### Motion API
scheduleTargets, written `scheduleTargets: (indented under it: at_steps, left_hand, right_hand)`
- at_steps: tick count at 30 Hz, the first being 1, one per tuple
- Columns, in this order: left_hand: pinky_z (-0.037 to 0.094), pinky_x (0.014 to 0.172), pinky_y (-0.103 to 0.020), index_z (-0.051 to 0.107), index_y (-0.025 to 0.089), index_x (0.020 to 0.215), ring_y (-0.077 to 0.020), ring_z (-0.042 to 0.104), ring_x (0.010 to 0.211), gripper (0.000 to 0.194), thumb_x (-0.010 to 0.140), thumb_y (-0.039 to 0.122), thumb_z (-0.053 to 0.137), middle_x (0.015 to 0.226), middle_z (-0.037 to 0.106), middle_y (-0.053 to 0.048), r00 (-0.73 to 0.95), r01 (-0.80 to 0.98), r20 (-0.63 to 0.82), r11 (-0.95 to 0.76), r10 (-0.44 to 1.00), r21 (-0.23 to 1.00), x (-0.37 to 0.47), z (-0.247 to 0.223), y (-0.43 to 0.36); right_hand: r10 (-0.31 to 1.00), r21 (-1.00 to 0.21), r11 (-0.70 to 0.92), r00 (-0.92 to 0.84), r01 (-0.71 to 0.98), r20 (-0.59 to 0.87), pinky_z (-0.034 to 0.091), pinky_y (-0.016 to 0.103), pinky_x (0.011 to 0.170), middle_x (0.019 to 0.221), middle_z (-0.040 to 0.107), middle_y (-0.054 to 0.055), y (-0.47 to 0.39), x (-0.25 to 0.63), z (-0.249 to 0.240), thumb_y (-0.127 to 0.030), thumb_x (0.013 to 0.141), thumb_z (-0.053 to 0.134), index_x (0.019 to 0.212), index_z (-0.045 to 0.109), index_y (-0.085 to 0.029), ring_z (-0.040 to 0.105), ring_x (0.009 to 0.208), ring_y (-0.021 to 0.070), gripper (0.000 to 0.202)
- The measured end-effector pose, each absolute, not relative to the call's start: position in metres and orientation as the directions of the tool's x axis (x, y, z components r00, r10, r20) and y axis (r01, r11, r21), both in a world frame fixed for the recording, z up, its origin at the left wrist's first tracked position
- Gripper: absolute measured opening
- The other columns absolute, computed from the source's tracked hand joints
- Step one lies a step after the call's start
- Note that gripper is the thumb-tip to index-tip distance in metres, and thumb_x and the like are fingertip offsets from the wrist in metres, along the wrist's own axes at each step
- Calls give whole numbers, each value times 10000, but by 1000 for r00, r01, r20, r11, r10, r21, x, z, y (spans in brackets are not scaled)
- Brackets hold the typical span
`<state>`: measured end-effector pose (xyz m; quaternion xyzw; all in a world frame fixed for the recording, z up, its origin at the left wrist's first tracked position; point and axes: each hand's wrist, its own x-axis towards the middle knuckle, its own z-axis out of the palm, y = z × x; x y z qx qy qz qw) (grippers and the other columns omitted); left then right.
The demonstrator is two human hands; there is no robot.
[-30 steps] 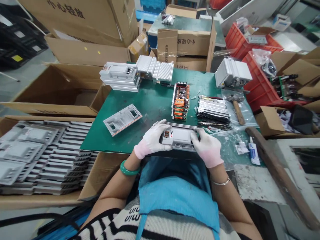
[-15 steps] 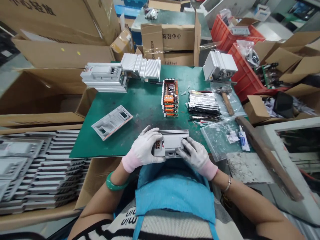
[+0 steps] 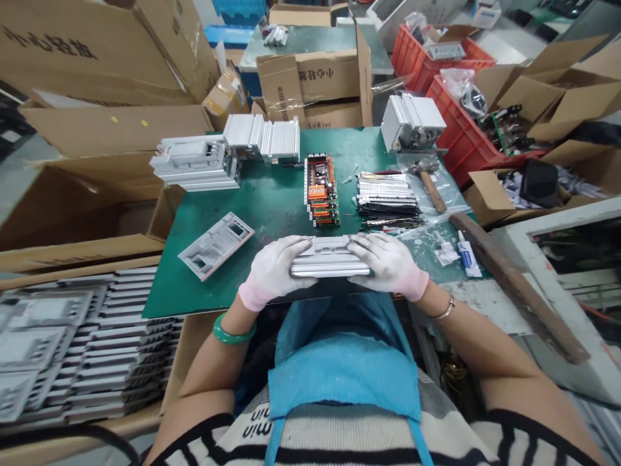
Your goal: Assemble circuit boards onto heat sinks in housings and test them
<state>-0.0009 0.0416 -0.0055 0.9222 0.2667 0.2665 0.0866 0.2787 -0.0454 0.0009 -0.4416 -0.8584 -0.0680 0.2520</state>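
Between my hands is a grey electronics housing (image 3: 330, 264) with a ribbed metal side turned toward me, held above the near edge of the green table. My left hand (image 3: 280, 266), in a white glove with a pink cuff, grips its left end. The gloved right hand (image 3: 387, 264) is closed round its right end. Beyond it stand several circuit boards (image 3: 320, 188) with orange parts, in an overlapping row. A flat grey cover panel (image 3: 216, 246) lies on the table to the left.
Finished-looking finned units (image 3: 194, 162) stand at the back left, another finned unit (image 3: 412, 122) at the back right. Metal strips (image 3: 388, 197), a hammer (image 3: 431, 188) and a glue tube (image 3: 468, 255) lie on the right. A carton of stacked panels (image 3: 111, 349) is at lower left.
Both hands have raised the housing slightly away from my body and turned it, so its ribbed side now faces me instead of its connector side. The head view has shifted a little.
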Motion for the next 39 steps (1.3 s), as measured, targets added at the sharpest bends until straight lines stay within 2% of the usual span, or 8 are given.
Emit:
scheduleTargets:
  at_steps: [5,11,15,19,24,32,36,39]
  left_hand:
    - [496,1041,-509,533,241,1152,-293,635,1130,533,755,532,739,1193,666,-108,701,391,531,-879,476,272,-3,-17,26]
    - [479,1048,-500,515,368,1101,-225,684,1018,416,784,287,772,1021,691,14,751,329,546,-928,370,176,-24,-68,-13]
    - [446,1072,-589,407,342,1287,-333,576,1218,787,657,465,861,1203,622,-77,646,390,570,-861,508,325,-30,-74,-17]
    - [423,1081,-636,265,219,1414,-459,310,1415,1155,500,476,922,1491,326,-238,607,523,368,-703,704,483,-26,-60,-5]
    - [379,1118,-644,341,210,1346,-464,241,1444,1049,498,385,934,1532,253,-239,680,505,267,-700,683,505,-24,-54,7]
    - [431,1108,-560,371,195,1345,-420,316,1427,1015,525,421,925,1559,226,-245,663,500,180,-609,727,616,-24,-52,3]
    - [363,1143,-585,163,231,1506,-418,200,1470,1267,537,561,909,1602,116,-240,582,423,95,-401,807,812,-24,-55,-8]
    - [380,1127,-576,-65,315,1532,-387,227,1470,1289,634,787,729,1625,57,-209,573,99,32,-109,819,989,-14,-55,-19]
  right_hand:
    - [711,-47,580,-477,813,517,469,421,1025,1287,654,161,-65,271,-8,-456,909,607,1257,615,-119,586,1232,272,485]
    - [691,-14,543,-438,840,575,433,463,1058,1213,694,66,-104,256,-42,-247,903,645,1193,655,-251,559,1251,246,290]
    - [718,-58,554,-441,831,539,388,505,1101,1267,666,54,-112,236,-46,-266,906,637,1274,621,-292,521,1286,251,369]
    - [767,-101,577,-494,811,410,372,541,1106,1354,612,62,-96,212,-27,-299,941,580,1348,569,-302,504,1298,273,407]
    - [877,-76,453,-429,888,216,406,581,1033,1427,547,113,-70,198,-13,-238,942,562,1445,464,-338,528,1255,309,522]
    - [835,-19,515,-496,857,240,424,522,959,1382,566,156,-67,206,-19,-302,850,648,1430,490,-301,571,1146,327,601]
    - [820,-73,512,-461,856,340,395,499,969,1353,583,157,-72,212,-21,-296,764,717,1362,553,-286,543,1164,327,621]
    - [806,-113,488,-396,866,441,369,499,992,1352,579,165,-77,216,-25,-317,721,748,1300,590,-256,510,1195,328,603]
